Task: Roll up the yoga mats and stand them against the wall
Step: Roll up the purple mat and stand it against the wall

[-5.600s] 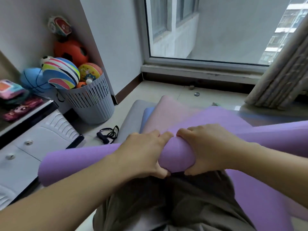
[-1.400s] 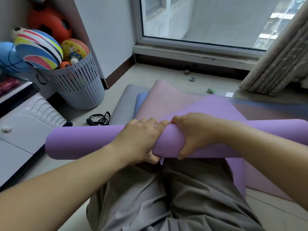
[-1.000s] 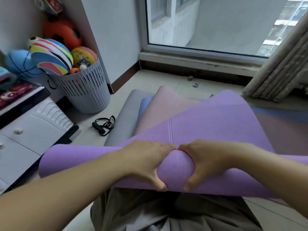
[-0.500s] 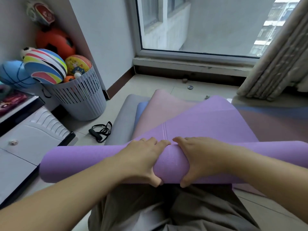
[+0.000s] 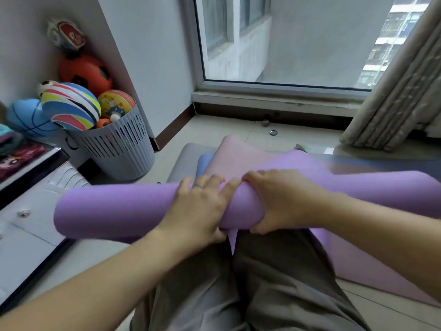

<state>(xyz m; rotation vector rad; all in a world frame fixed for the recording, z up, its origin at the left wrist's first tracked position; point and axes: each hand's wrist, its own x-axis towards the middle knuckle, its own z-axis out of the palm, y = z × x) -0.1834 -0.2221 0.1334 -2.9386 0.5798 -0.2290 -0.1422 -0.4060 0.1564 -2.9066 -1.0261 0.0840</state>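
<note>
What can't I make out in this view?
Head view:
- Right end of the purple mat: cut off by the frame edge.
- Most of the pink mat, blue mat and grey mat: covered by the purple mat, left hand and right hand.
- The disc: too small to identify.

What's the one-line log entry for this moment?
step: purple mat partly rolled | left hand: grips purple mat | right hand: grips purple mat | pink mat: flat underneath | standing at wall: none in view
</note>
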